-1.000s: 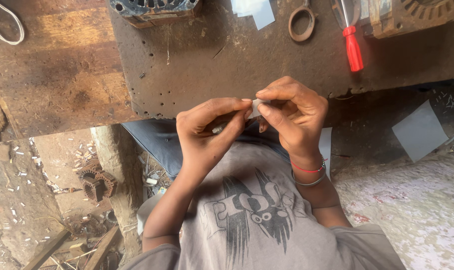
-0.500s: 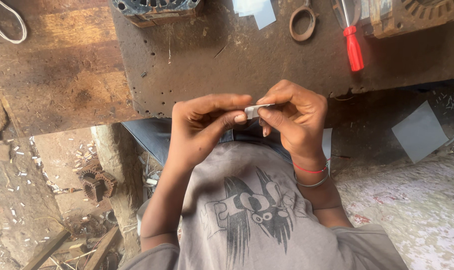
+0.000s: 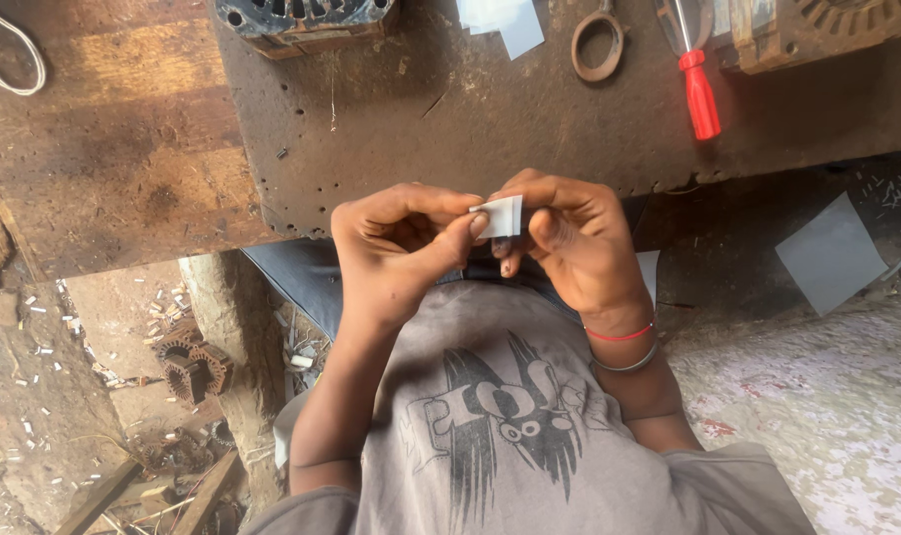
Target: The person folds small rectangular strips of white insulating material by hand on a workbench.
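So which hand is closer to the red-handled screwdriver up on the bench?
The right hand. It sits just below and left of the red-handled screwdriver, fingers pinching a small grey strip. The left hand holds the strip's other side, further left of the screwdriver.

soft daylight is spreading pretty evenly over everything, nothing harsh. the ground [image 3: 827,406] at lower right is catching the most light and looking a bit washed out. the strip under the table [image 3: 391,119] edge is sitting in deep shadow. the small white strip [image 3: 500,215] is glowing bright. everything's staying fairly sharp, only the corners are going a little soft.
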